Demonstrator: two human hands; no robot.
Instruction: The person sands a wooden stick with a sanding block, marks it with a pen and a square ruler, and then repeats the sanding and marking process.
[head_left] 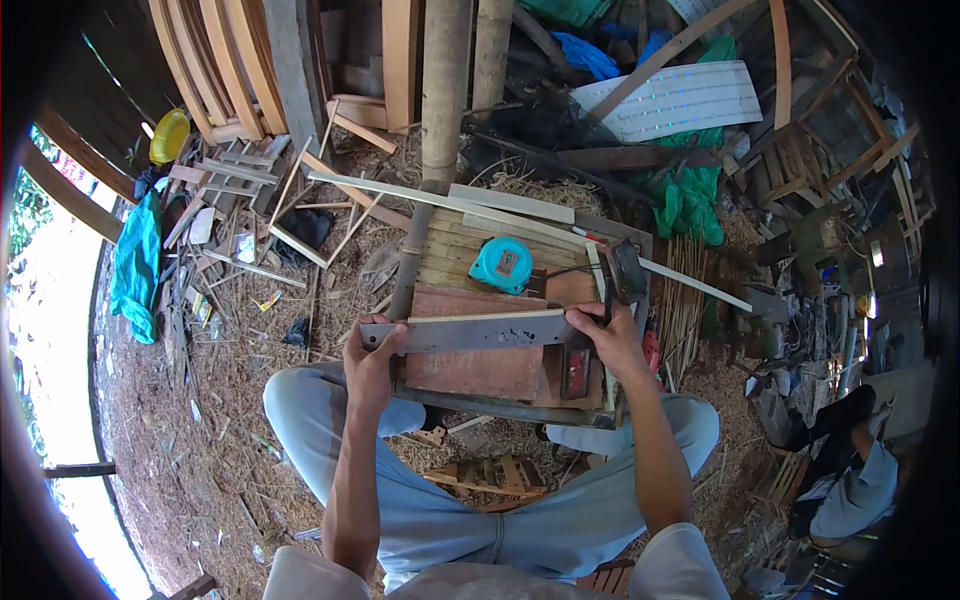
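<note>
My left hand (370, 352) is closed on the left end of a flat grey metal strip (470, 335), which has a hole near that end and dark spots towards the right. My right hand (612, 340) pinches its other end, and a dark pencil-like stick (608, 298) stands up from the same hand. Along the strip's far edge runs a pale wood edge (490, 317). Beneath lies a reddish-brown board (470, 372) on the low work table. Just beyond sits a turquoise tape measure (503, 265). A dark tool with a red part (576, 372) rests below my right hand.
A long pale wood strip (450, 203) crosses the table's far side and sticks out right. A bamboo post (440, 100) rises behind. Wood scraps (235, 175) and shavings cover the ground at left. Another person's sleeve (858, 495) shows at lower right.
</note>
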